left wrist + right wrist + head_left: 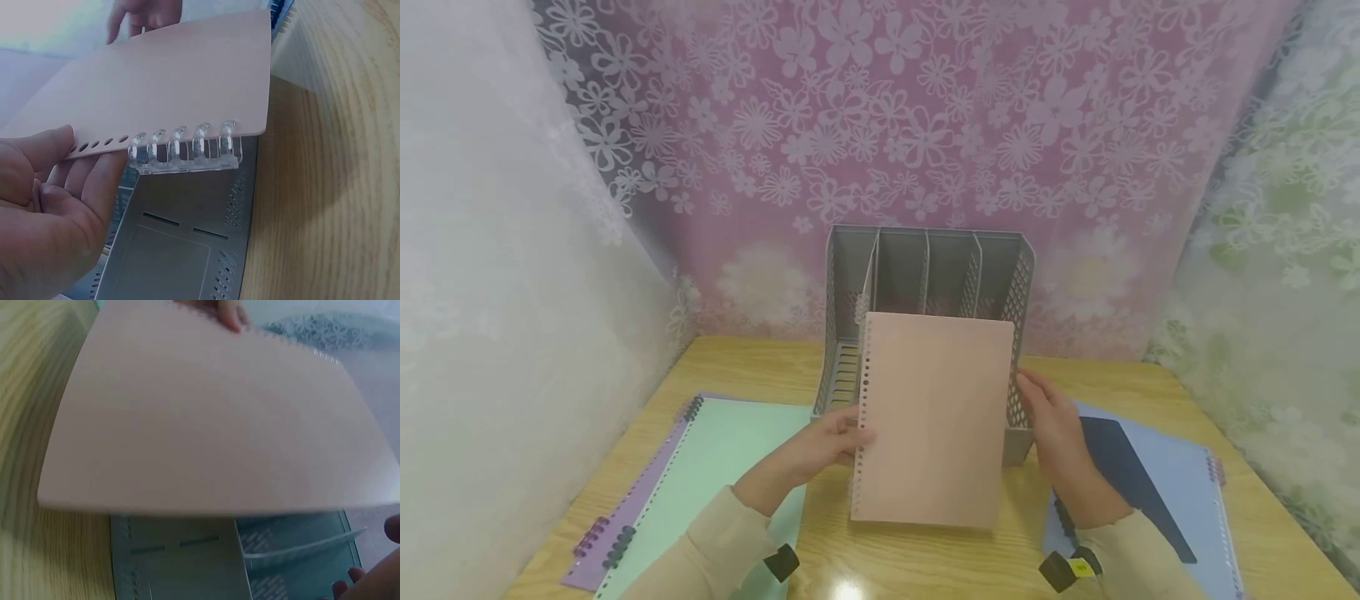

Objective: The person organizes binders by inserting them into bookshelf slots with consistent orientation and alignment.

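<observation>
A mint notebook (pixel 730 458) and a blue notebook (pixel 1172 471) lie nearest me on the counter (pixel 925 562). My left hand (pixel 816 450) pinches the pink notebook (pixel 936 425) by its ringed edge; my right hand (pixel 1060 433), relaxed and empty, is near the opposite edge. Just beyond stands the gray file holder (pixel 902 262), then floral fabric (pixel 925 108).

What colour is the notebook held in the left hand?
The notebook is pale peachy pink, best seen in the head view.

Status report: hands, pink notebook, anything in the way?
Left hand pinching pink notebook by its edge. Right hand free beside gray rack. Notebook before rack, nothing evidently blocking.
</observation>
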Tool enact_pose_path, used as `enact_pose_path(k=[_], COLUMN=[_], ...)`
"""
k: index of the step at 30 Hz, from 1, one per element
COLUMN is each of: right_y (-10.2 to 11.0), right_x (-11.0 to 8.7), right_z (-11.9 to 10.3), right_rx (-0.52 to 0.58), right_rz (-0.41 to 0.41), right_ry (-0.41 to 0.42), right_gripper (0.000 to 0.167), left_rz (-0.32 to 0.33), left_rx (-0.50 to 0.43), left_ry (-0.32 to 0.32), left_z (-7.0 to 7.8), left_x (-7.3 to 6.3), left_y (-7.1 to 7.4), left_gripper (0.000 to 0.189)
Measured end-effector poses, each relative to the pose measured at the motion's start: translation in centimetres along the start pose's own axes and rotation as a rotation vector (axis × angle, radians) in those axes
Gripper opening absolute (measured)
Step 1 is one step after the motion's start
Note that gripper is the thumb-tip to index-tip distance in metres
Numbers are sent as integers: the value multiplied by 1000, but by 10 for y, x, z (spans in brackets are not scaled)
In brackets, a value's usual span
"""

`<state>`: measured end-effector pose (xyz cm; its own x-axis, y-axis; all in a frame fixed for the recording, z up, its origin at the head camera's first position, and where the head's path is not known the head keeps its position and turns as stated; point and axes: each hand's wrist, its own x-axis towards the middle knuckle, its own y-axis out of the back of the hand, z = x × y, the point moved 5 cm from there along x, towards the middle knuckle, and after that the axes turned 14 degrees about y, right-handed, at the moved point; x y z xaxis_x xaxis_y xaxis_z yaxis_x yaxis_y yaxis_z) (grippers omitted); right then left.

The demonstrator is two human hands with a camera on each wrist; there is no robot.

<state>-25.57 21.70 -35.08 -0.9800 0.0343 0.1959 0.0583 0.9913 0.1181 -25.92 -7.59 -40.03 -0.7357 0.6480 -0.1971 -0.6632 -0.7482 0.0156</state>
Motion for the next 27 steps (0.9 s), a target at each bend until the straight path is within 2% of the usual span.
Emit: enact_pose_path(k=[5, 9, 13, 16, 20, 23, 27], right_y=[3, 1, -1, -2, -3, -3, -1], right_x=[12, 22, 31, 36, 37, 35, 31], right_z=[10, 21, 34, 43, 49, 53, 55], right_rx=[-221, -426, -534, -567, -534, -516, -598], right_rz=[-59, -141, -213, -246, -260, -262, -267], right_ry=[3, 20, 42, 95, 181, 197, 153], right_gripper=[75, 92, 104, 102, 99, 105, 115], left_rz=[22, 38, 47, 51, 67, 80, 118], left_rx=[-5, 8, 21, 33, 52, 60, 53], left_ry=[1, -2, -13, -20, -19, -19, -14], left_z=[0, 1, 5, 8, 8, 9, 12], left_x=[-5, -11, -17, -22, -30, -35, -43], left_y=[7, 13, 18, 22, 28, 33, 41], left_gripper=[45, 44, 45, 46, 47, 47, 47])
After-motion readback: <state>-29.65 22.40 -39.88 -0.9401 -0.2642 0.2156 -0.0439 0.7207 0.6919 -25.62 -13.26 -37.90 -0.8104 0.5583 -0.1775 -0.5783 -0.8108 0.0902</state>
